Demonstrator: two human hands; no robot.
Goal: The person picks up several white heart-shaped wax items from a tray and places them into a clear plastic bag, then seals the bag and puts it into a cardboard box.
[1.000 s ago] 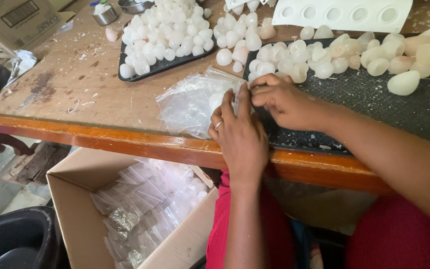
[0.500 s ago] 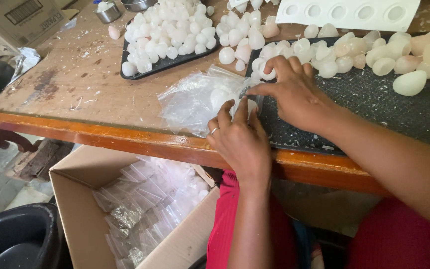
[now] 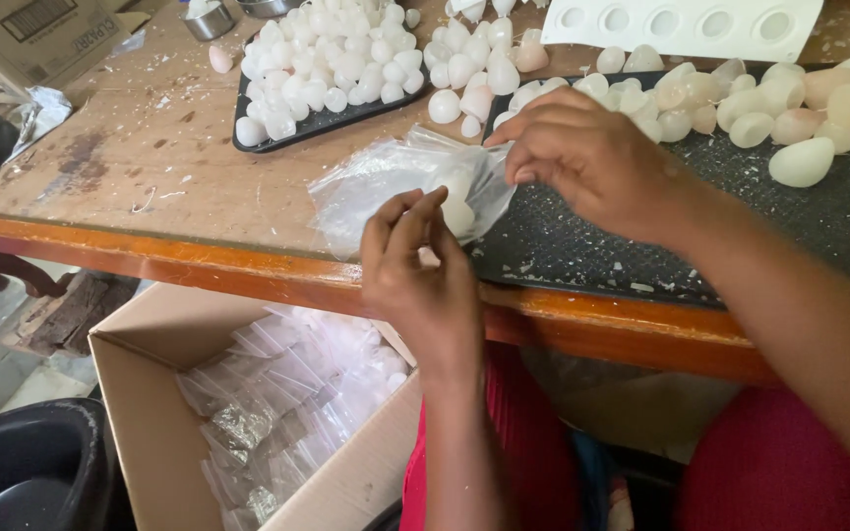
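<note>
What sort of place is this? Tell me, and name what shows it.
Probably a small handcraft workshop with a packing bench. A worn wooden table carries a black tray heaped with white moulded pieces, a white mould sheet lies beyond, and a cardboard box of filled clear bags sits below.

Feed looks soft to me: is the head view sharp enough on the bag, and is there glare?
Head view: even daylight, no hard shadows; the clear bag shows pale sheen, and white pieces inside blend into it; left hand and right hand are fairly sharp; the edges bend slightly.

A black tray [image 3: 319, 122] bears white pieces; a cardboard box [image 3: 140, 393] of packed bags sits below.
</note>
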